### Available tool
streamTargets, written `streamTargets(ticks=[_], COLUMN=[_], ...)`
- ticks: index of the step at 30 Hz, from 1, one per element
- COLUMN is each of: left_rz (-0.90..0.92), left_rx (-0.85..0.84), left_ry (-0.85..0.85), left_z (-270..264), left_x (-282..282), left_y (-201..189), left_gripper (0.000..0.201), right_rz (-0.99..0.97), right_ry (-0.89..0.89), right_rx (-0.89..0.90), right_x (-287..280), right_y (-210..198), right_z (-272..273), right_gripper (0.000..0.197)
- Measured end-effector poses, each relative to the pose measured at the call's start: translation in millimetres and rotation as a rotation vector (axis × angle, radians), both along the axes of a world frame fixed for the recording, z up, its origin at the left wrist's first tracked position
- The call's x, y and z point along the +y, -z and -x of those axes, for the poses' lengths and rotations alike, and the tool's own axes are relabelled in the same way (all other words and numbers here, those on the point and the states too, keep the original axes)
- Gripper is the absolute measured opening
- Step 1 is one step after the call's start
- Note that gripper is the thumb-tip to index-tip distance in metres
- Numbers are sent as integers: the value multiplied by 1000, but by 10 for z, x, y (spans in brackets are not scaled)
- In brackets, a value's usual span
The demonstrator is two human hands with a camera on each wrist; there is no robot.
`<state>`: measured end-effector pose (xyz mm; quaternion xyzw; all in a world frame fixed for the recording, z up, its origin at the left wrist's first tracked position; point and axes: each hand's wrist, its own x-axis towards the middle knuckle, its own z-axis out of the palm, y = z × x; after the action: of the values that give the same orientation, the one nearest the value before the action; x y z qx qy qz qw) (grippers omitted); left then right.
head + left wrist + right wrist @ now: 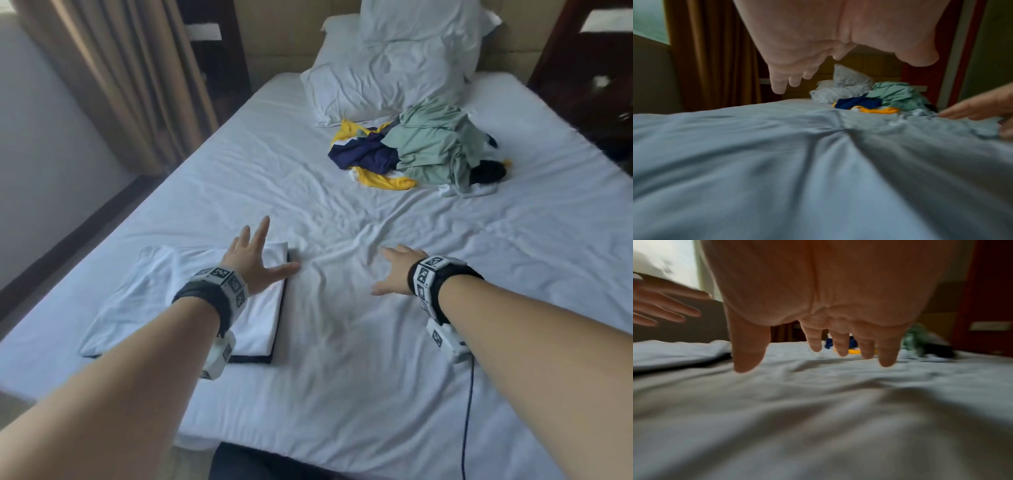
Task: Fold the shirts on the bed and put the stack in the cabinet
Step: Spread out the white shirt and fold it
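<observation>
Head view: both hands spread, holding nothing; left hand (255, 257) over the folded stack (191, 301), right hand (394, 270) above the bed (342, 342). Unfolded shirts (421, 147) lie heaped near the pillows (387, 68).

Left wrist view: shirts (879, 100) far ahead.

Right wrist view: fingers (840, 344) straight; no writing readable.

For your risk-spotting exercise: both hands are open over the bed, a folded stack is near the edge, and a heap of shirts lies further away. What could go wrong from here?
1. The left hand hovers over the folded stack; reaching forward might brush it and undo the folds.
2. The shirts in the heap are tangled; pulling one may drag others along.
3. The cable under the right hand could snag.
</observation>
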<state>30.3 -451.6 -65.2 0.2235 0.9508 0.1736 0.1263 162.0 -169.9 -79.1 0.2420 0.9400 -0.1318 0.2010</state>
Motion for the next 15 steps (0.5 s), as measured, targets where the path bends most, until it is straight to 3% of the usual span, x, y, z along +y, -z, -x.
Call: streamTargets(ticks=[2, 6, 9, 15], left_rz=[-42, 27, 88, 287], left_rx=[-28, -87, -137, -105], left_ry=[68, 191, 247, 301], left_z=[-141, -384, -404, -70], left_x=[486, 1398, 1940, 2632], left_y=[-1, 164, 333, 438], left_gripper=[131, 124, 128, 137], right_rz=[-50, -17, 15, 61], right_ry=[96, 64, 47, -80], right_rx=[-84, -124, -101, -225], right_x=[382, 673, 739, 945], right_y=[51, 339, 353, 345], right_z=[-385, -795, -707, -507], right_gripper=[129, 137, 124, 119])
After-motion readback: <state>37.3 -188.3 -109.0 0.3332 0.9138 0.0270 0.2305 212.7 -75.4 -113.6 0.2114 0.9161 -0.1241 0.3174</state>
